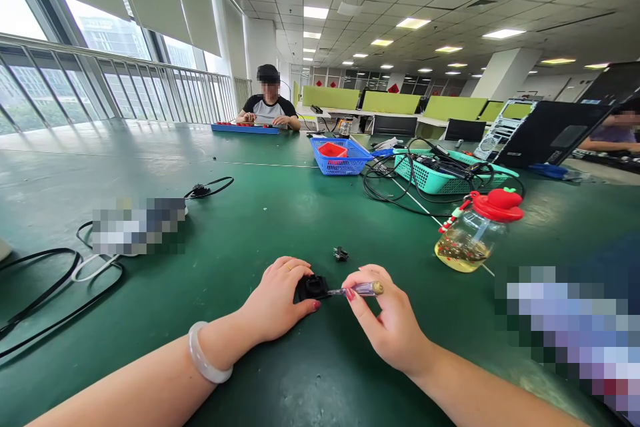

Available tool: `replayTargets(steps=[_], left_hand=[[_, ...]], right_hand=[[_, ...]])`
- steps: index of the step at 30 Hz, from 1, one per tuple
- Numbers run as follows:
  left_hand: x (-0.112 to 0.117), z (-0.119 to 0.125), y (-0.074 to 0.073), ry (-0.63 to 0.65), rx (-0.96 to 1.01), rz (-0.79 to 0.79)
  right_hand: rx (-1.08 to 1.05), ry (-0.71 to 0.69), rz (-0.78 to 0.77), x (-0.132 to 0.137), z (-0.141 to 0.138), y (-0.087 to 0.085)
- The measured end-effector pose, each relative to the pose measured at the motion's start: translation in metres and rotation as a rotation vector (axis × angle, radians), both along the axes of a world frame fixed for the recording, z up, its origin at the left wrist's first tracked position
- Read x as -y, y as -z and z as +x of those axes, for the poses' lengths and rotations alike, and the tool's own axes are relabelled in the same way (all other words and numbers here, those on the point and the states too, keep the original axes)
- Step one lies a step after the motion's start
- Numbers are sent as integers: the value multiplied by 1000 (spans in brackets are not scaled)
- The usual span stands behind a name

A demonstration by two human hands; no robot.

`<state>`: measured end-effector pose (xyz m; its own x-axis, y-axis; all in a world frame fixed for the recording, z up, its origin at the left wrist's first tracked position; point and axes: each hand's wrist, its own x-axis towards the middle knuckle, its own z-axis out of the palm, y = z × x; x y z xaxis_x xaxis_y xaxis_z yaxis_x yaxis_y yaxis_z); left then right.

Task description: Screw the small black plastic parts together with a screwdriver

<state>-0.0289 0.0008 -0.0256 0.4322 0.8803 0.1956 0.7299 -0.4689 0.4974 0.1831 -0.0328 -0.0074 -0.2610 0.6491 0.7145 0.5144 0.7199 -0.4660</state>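
Observation:
On the green table, my left hand (280, 297) is closed around a small black plastic part (315, 287), pinning it against the tabletop with thumb and fingers. From the right, my right hand (387, 320) grips a screwdriver (367, 289) by its clear purplish handle with a yellowish end. Its metal shaft points left and meets the edge of the black part. Whether the tip sits in a screw is too small to tell. A second small black piece (341, 253) lies just beyond, apart from both hands.
A red-lidded bottle (463, 240) stands at the right, near a teal basket (440, 177) of black cables. A blue basket (345, 163) is further back. Cables (65, 260) run along the left. Across the table sits a person (269, 107) with a blue tray (245, 128).

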Motion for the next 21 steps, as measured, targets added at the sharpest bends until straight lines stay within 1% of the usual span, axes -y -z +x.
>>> replayTargets(steps=[3,6,10,15,18,21], left_hand=[[1,0,0,19,-5,13],[1,-1,3,29,-1,35],[0,-1,4,23,-13,39],[1,2,-4,44,-15,36],[4,4,-7,25,-19,18],[5,5,-9,-1,-22,28]], right_hand=[[-35,4,41,2,1,0],[-24,-7,42,3,2,0],[22,3,-21,2,0,2],[56,17,-116,-2,-1,4],[-16,-1,-109,-1,2,7],[-193,-8,-104,-2,7,13]])
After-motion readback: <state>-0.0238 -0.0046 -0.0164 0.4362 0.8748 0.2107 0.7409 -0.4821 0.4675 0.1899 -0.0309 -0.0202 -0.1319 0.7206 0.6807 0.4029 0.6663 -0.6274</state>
